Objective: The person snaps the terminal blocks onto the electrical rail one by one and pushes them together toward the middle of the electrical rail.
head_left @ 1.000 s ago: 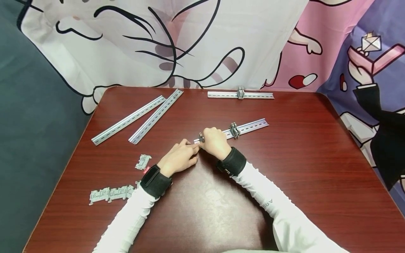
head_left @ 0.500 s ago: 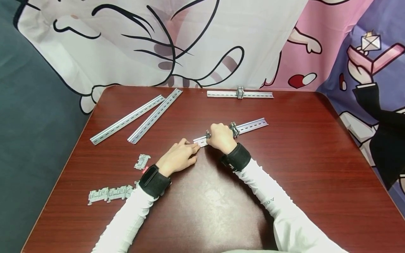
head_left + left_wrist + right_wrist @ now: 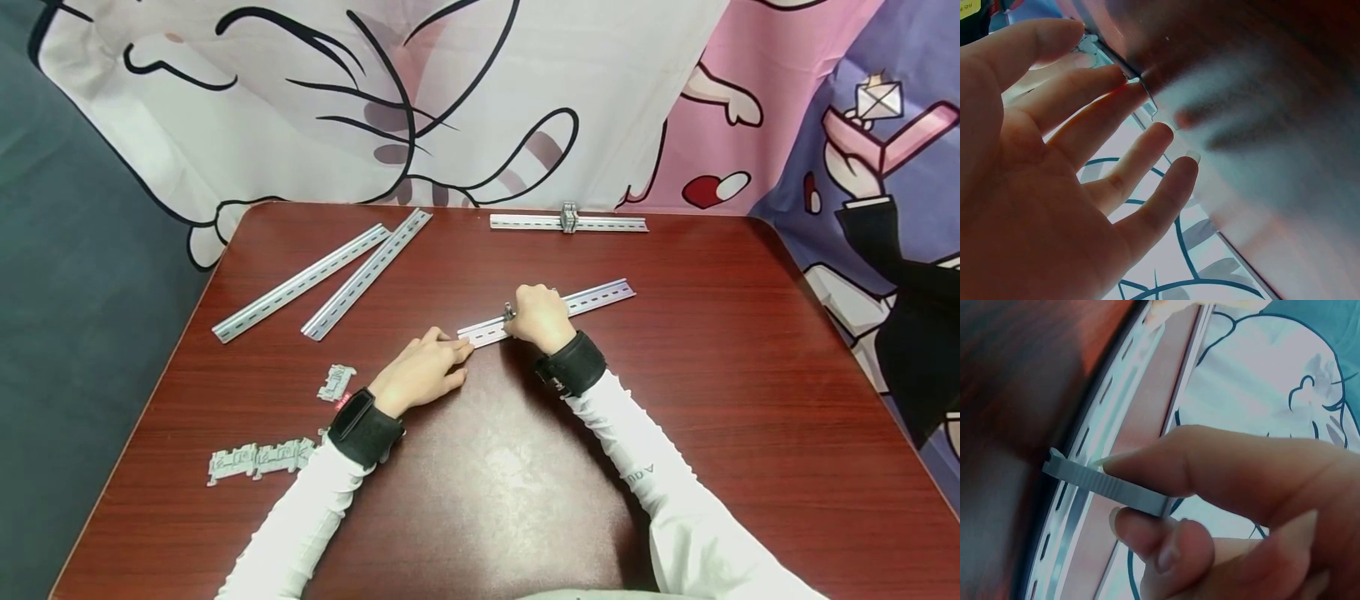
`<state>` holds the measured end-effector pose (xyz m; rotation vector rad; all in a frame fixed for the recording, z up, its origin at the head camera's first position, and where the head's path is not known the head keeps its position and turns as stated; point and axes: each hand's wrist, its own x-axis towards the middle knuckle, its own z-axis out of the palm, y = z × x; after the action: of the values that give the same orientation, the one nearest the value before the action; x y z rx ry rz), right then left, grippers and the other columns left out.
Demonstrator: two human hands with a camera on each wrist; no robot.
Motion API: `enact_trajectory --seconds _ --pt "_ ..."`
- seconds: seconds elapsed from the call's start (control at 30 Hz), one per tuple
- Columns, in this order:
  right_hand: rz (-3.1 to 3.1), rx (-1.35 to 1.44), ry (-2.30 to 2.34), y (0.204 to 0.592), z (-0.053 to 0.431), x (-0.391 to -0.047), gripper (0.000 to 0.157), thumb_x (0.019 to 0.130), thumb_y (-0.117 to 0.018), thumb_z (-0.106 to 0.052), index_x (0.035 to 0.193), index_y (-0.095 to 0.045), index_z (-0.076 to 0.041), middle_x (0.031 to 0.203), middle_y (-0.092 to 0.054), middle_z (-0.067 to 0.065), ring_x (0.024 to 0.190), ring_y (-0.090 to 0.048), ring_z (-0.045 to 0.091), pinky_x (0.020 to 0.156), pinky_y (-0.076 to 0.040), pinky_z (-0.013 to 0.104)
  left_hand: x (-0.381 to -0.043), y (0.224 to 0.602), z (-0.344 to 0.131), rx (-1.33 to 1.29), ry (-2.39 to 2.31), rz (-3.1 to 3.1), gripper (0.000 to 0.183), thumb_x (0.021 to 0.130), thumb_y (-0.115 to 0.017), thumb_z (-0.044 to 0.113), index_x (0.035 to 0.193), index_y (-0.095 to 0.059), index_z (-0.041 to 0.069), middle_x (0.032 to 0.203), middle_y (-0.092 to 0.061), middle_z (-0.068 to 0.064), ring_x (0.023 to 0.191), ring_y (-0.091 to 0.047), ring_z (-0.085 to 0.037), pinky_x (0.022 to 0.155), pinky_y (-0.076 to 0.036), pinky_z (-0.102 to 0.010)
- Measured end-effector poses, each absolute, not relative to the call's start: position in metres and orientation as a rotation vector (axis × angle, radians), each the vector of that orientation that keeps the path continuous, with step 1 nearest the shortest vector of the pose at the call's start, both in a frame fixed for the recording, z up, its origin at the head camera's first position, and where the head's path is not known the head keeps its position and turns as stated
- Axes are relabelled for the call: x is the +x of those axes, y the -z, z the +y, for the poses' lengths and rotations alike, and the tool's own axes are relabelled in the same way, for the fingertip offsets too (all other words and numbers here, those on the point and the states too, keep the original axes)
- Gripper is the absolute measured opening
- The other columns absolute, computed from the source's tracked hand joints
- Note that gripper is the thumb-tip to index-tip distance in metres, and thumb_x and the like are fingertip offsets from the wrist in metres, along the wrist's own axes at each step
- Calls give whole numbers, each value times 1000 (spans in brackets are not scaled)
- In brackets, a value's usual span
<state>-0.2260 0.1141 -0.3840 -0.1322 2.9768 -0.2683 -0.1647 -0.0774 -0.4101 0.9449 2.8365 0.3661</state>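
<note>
A slotted metal DIN rail [image 3: 603,295] lies slanted across the middle of the table. At its left end, my left hand [image 3: 423,372] rests its outstretched fingertips; the left wrist view shows the fingers [image 3: 1113,125] spread and fairly straight at the rail's end. My right hand [image 3: 542,318] pinches a thin grey terminal block [image 3: 1107,485] between thumb and fingers. In the right wrist view this block stands crosswise over the slotted rail [image 3: 1085,434], its far end at the rail's edge. The cluster of blocks farther along the rail is hidden behind my right hand.
At the back edge lies another rail [image 3: 517,222] carrying a cluster of blocks [image 3: 569,218]. Two bare rails [image 3: 300,283] lie back left, their far ends close together. Several loose grey blocks [image 3: 281,458] and a single block [image 3: 337,382] lie beside my left forearm, near a small red piece [image 3: 342,402].
My right hand has slid the terminal block rightward along the rail, from near the left end toward the block cluster, which it now covers. My left hand has stayed at the rail's end.
</note>
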Motion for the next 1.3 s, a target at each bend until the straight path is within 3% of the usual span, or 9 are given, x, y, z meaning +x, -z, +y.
enact_trajectory --seconds 0.13,0.4,0.83,1.3 --pt "2969 -99 287 381 121 -229 22 72 -74 -25 67 -59 -10 92 -70 17 89 -68 39 68 -54 50 -165 409 -78 945 -376 2827 40 95 -56 22 131 -60 8 140 -56 -7 114 -52 -32 87 -47 -48" --pt "2940 8 298 376 133 -235 23 71 -76 -26 75 -64 -7 101 -70 20 94 -66 40 71 -54 52 -166 407 -79 901 -386 2790 42 96 -54 24 135 -57 9 143 -53 -7 121 -49 -32 95 -44 -49" --pt "2931 89 308 373 148 -242 28 69 -80 -28 81 -67 -6 103 -69 22 96 -66 40 72 -54 51 -168 408 -81 938 -430 2813 41 94 -57 22 133 -59 11 139 -57 -7 115 -52 -31 91 -46 -50" --pt "2939 142 290 374 155 -246 40 68 -81 -27 97 -69 -3 108 -68 23 97 -66 41 74 -54 52 -166 408 -82 888 -469 2774 44 95 -56 23 137 -55 12 142 -53 -8 120 -49 -30 95 -44 -50"
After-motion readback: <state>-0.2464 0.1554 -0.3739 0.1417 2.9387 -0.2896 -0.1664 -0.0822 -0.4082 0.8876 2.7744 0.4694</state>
